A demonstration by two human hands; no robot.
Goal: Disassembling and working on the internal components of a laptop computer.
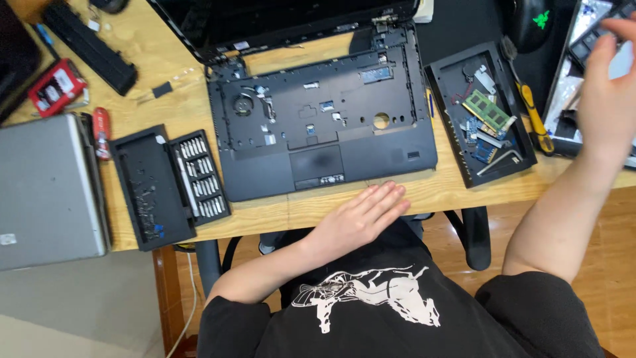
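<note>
While my left hand (361, 219) lies flat, fingers released, on the desk (424, 192) edge before the stripped laptop base (318, 126), my right hand (606, 99) hangs open over a keyboard (599, 36) at far right; risk: a sleeve knocking the parts tray (487, 116). Wooden desk, wood floor (616, 232)

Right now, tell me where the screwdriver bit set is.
In the head view the open bit set lies on the wooden desk, left of the stripped laptop base and right of the closed grey laptop.
</note>
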